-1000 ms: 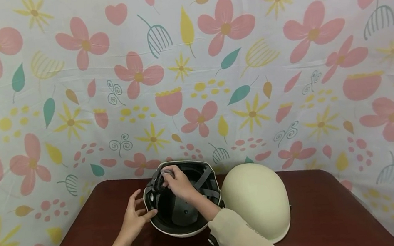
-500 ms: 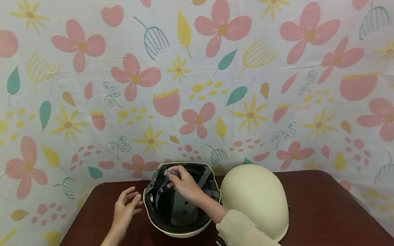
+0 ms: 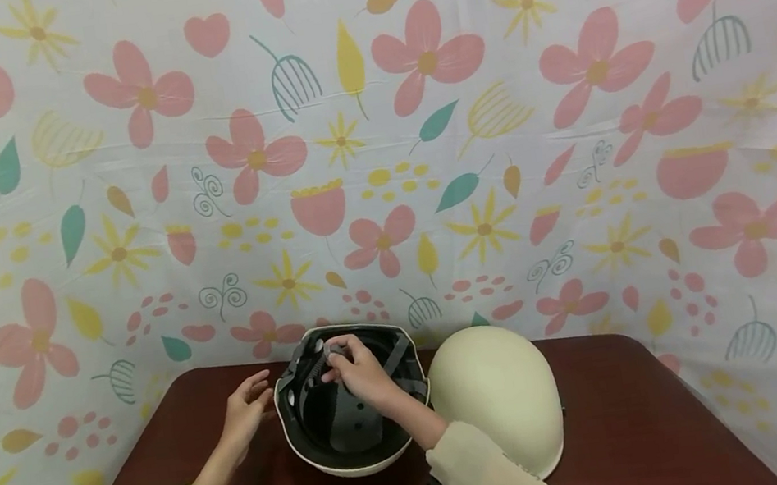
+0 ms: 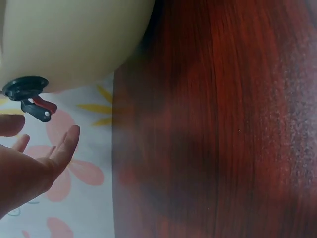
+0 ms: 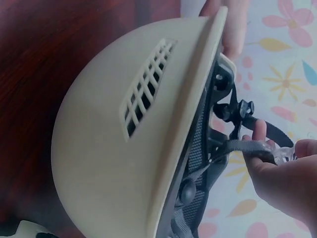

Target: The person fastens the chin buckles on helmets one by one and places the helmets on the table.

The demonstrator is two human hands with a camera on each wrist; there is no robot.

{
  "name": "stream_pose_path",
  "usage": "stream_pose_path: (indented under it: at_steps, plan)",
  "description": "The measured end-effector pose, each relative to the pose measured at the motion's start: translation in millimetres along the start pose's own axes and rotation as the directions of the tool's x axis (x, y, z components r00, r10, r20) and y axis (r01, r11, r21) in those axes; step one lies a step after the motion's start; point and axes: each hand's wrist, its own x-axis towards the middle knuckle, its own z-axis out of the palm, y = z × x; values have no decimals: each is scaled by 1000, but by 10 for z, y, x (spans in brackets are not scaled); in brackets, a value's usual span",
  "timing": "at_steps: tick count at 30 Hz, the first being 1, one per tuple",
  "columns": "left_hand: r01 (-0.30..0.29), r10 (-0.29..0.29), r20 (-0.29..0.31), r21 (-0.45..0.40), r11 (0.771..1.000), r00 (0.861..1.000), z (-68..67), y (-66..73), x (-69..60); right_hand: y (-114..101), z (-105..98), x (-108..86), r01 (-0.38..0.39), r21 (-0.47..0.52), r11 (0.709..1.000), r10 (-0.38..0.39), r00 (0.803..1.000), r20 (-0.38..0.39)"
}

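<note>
A cream helmet [image 5: 109, 124] lies upside down, its black padded inside [image 3: 354, 421] facing up. Over the opening, my right hand [image 3: 362, 374] pinches a grey chin strap [image 5: 242, 146] between thumb and fingers, at a clear plastic piece [image 5: 283, 154] that looks like a buckle. My left hand [image 3: 241, 416] is just left of the rim, fingers loosely bent and holding nothing. In the left wrist view, a gap separates that hand from the shell and from a black knob [image 4: 26, 88] with a small black-and-red lever [image 4: 39, 109].
A second cream helmet [image 3: 495, 393] sits dome up, close to the right of the first. Both are on a dark red-brown wooden table [image 3: 621, 409]. A flower-patterned cloth [image 3: 376, 153] hangs behind the table's back edge.
My left hand has let go of the helmet's rim and moved off to the left. The right hand keeps its pinch on the strap and has shifted slightly right over the helmet.
</note>
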Motion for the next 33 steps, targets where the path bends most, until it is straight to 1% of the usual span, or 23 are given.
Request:
stream_pose_path:
  at_steps: [7, 12, 17, 20, 22, 25, 29, 33]
  plan:
    - [7, -7, 3, -11, 1000, 1000, -25, -69, 60, 28, -25, -19, -11, 11, 1000, 11, 1000, 20]
    - [-7, 9, 60, -42, 999, 998, -29, -80, 130, 15, -50, -38, -28, 17, 999, 28, 1000, 7]
    - [-8, 18, 110, -91, 996, 994, -24, -86, 183, -156, -60, -154, -36, 22, 999, 36, 999, 9]
    - [-12, 24, 121, -100, 995, 992, -30, -88, 193, -254, -60, -234, -29, 24, 999, 29, 1000, 8]
    - [-14, 26, 124, -98, 995, 992, -38, -87, 191, -268, -61, -252, -29, 27, 999, 29, 1000, 10]
    - [-12, 23, 119, -90, 996, 993, -44, -83, 188, -132, -56, -173, -31, 31, 999, 31, 1000, 7]
    - [4, 3, 87, -85, 996, 996, -21, -84, 195, 57, -47, -60, -46, 61, 997, 46, 999, -2]
    - [0, 5, 64, -78, 997, 998, -4, -83, 195, 104, -54, -42, -53, 98, 994, 54, 999, -1]
